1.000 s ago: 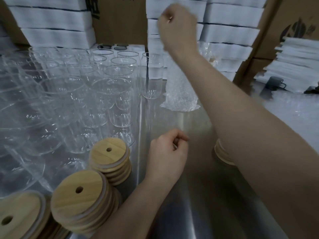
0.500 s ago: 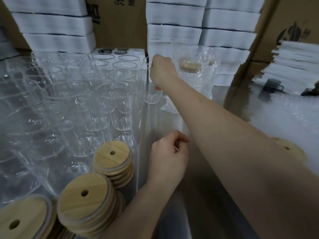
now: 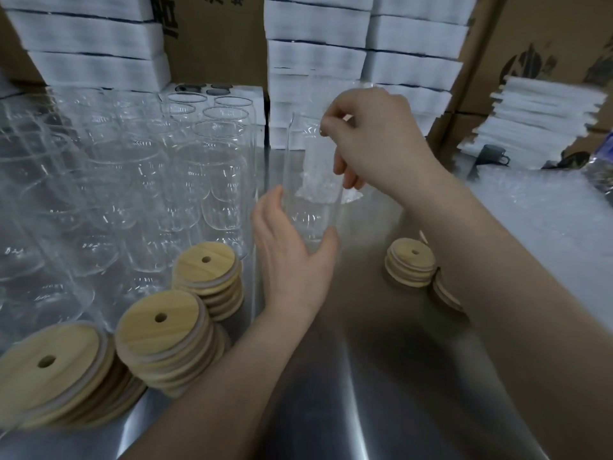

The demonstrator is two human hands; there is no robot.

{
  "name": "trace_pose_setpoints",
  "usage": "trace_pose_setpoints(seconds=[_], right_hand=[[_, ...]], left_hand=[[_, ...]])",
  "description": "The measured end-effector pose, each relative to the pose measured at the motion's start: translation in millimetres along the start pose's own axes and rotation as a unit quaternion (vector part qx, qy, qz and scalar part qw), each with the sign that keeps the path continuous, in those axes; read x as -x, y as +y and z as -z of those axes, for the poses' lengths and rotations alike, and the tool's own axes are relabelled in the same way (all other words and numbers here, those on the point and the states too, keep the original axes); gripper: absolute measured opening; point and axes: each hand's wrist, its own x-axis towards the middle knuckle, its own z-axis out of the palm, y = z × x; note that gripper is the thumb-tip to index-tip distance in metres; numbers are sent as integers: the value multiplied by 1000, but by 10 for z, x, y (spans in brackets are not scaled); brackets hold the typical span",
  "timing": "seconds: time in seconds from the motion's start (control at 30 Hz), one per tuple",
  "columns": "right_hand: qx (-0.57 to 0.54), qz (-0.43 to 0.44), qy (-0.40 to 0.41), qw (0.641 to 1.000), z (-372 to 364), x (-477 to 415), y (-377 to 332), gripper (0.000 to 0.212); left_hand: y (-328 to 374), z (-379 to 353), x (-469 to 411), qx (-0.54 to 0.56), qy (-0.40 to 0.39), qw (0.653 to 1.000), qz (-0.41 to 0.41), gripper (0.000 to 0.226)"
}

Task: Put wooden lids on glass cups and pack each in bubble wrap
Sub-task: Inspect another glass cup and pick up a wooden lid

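Right hand (image 3: 371,141) pinches the rim of the tall clear glass cup (image 3: 308,220); left hand (image 3: 292,257) cradles its base. Steady it upright, then take a round wooden lid (image 3: 411,255) lying right of it.

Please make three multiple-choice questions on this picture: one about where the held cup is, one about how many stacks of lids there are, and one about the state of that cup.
1. Where is the held glass cup?
A) among the other cups
B) between both hands
C) on top of a box

2. How many lid stacks stand to the left of that cup?
A) one
B) five
C) three

3. The held cup is:
A) without a lid
B) closed with a lid
C) wrapped

Answers:
1 B: the right hand pinches its rim and the left hand grips its base.
2 C: three stacks show there.
3 A: its mouth is open, with no wood on it.
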Motion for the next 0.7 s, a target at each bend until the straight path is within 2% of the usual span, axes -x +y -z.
trace_pose_setpoints(seconds=[0.13, 0.27, 0.33, 0.4, 0.43, 0.5, 0.57, 0.7], right_hand=[[-47, 19, 17, 999, 60, 366, 44, 19], [-128, 40, 72, 988, -34, 579, 204, 15], [-215, 30, 133, 967, -123, 631, 333, 14], [-307, -26, 183, 933, -233, 647, 473, 18], [-340, -69, 181, 920, -289, 647, 540, 20], [-400, -162, 107, 896, -392, 632, 662, 24], [-471, -218, 20, 854, -459, 624, 760, 37], [-520, -223, -107, 818, -490, 651, 790, 64]], left_hand=[[47, -2, 22, 49, -28, 998, 7, 103], [39, 5, 16, 79, -11, 996, 28, 98], [37, 12, 22, 89, -6, 996, 30, 95], [41, 21, 24, 120, -7, 992, 44, 91], [40, 25, 19, 142, -12, 988, 54, 88], [42, 37, 4, 184, -28, 980, 72, 84], [50, 52, -11, 226, -48, 969, 86, 78], [42, 62, -25, 273, -71, 954, 105, 64]])
